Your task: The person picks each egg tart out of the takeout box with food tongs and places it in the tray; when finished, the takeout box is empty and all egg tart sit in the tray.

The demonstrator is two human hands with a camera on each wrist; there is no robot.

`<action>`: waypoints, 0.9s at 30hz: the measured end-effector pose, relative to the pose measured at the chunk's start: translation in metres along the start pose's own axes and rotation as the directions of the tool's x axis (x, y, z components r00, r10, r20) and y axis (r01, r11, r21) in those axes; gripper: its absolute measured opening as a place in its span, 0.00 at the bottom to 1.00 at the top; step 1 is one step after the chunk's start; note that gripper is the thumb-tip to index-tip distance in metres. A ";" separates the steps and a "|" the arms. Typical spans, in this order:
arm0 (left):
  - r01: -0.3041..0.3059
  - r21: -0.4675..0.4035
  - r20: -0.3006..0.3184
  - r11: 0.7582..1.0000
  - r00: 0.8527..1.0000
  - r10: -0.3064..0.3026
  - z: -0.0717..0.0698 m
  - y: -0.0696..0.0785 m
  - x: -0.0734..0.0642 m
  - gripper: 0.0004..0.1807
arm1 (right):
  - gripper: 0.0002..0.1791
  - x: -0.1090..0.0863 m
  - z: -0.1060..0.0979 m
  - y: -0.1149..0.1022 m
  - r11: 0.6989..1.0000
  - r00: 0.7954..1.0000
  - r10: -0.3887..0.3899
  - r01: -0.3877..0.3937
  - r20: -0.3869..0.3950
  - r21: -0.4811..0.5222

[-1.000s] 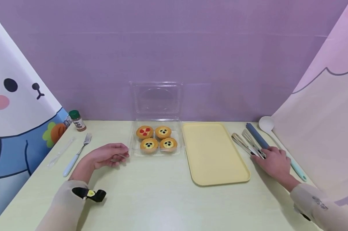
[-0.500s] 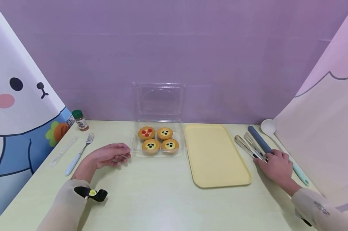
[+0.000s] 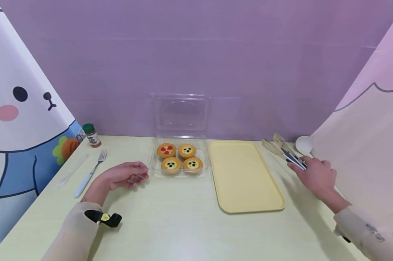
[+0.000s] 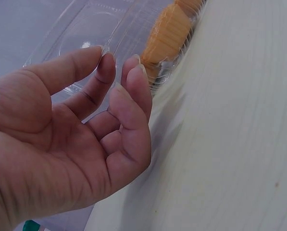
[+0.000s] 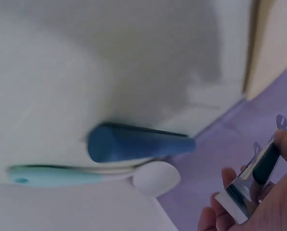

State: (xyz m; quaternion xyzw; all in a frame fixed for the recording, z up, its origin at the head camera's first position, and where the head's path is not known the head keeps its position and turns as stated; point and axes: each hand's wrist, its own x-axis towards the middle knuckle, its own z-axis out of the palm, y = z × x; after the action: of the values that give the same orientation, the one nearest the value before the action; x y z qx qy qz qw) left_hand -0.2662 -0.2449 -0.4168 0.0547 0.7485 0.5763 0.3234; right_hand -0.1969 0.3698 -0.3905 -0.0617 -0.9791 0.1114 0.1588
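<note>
My right hand point(image 3: 318, 177) grips metal food tongs point(image 3: 282, 148) over the table's right side, raised off the surface. Their two heads, one slotted, point away to the left. Beneath them, in the right wrist view, lies a blue tapered rod point(image 5: 138, 146) beside a white spoon point(image 5: 155, 179) with a mint handle. My left hand point(image 3: 124, 174) hovers with loosely bent fingers close to the front left corner of an open clear plastic box point(image 3: 203, 173). Thumb and index tips come together in the left wrist view, with no held thing visible. Several egg tarts point(image 3: 171, 165) sit inside the box.
A yellow tray point(image 3: 247, 177) lies between the box and my right hand. Over on the left are a blue-handled fork point(image 3: 91, 174), a clear wrapped item point(image 3: 72, 170) and a green-capped spice jar point(image 3: 92, 136). A purple wall point(image 3: 183, 65) closes off the back.
My right hand has lifted the tongs off the table from beside the blue rod and spoon. The left hand stays by the box. The head view has turned slightly left.
</note>
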 end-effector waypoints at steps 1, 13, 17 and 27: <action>-0.001 0.001 -0.001 1.000 1.000 0.001 0.000 0.000 0.000 0.17 | 0.32 0.002 -0.003 -0.003 1.000 1.000 -0.005 0.005 -0.002 0.003; -0.006 -0.003 -0.003 1.000 1.000 0.006 0.000 0.000 -0.001 0.18 | 0.34 0.010 -0.019 -0.058 0.988 0.992 -0.109 0.101 0.062 0.117; 0.004 -0.005 -0.012 1.000 1.000 -0.004 0.000 0.001 -0.002 0.18 | 0.37 0.010 -0.021 -0.081 0.984 0.985 -0.133 0.118 0.112 0.135; 0.006 0.007 -0.020 1.000 1.000 -0.005 0.002 0.003 -0.002 0.20 | 0.36 0.012 -0.004 -0.134 0.952 0.960 -0.236 0.198 0.150 0.232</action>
State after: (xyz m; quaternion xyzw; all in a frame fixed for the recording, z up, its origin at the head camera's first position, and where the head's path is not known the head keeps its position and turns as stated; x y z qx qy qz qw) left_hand -0.2640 -0.2432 -0.4133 0.0479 0.7540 0.5733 0.3172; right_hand -0.2188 0.2426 -0.3514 0.0742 -0.9722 0.2034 0.0889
